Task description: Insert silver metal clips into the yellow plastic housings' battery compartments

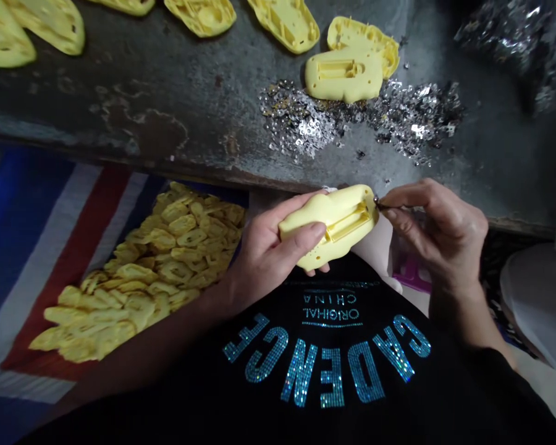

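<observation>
My left hand point(278, 241) is wrapped round a yellow plastic shell point(338, 216), thumb on its face, above my lap. The shell's long battery compartment faces up, tilted toward the upper right. At the shell's right end, my right hand point(426, 228) pinches a small metal piece point(377, 202) between thumb and forefinger; it is close to or touching the end, I cannot tell which. Beyond my hands, a heap of small shiny metal pieces point(306, 123) lies on the worktable point(189, 117). Another yellow shell with a battery slot point(343, 86) rests at the heap's edge.
Several more yellow shells point(287, 25) lie along the table's far side. A clear bag of metal pieces point(509, 37) sits at the upper right. Below the table edge, at left, a striped sack point(69, 247) holds a large pile of yellow shells point(167, 266).
</observation>
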The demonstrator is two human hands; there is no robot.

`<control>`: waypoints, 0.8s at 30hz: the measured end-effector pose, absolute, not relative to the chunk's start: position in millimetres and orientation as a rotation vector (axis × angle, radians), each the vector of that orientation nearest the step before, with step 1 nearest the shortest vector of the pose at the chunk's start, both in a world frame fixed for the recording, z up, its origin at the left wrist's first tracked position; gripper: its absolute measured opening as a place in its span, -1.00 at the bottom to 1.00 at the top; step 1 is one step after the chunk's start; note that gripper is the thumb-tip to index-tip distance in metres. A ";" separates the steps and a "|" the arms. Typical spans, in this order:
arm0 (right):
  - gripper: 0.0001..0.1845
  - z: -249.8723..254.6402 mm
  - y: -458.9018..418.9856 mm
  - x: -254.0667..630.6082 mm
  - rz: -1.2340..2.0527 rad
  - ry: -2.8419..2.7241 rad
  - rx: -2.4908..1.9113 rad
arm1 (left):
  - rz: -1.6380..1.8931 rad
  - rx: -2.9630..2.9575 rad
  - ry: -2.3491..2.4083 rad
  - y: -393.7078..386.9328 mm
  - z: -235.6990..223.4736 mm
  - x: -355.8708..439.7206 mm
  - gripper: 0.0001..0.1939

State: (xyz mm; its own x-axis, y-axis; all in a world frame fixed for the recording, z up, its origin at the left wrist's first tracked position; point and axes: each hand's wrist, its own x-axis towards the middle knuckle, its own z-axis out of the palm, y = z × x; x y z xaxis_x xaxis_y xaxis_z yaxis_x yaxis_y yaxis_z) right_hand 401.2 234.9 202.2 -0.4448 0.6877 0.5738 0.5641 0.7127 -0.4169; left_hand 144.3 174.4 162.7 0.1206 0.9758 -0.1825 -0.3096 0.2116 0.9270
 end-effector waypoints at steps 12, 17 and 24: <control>-0.83 201.0 219.8 405.4 0.000 -2.268 -0.953 | 1.190 0.879 1.007 168.6 167.5 149.3 -0.37; -0.78 201.2 217.9 406.7 -0.110 -2.326 -0.950 | 1.197 0.900 1.015 169.4 169.5 150.8 -0.35; -0.76 205.4 215.8 397.3 -0.190 -2.368 -0.881 | 1.189 0.928 1.030 169.5 169.8 149.9 -0.35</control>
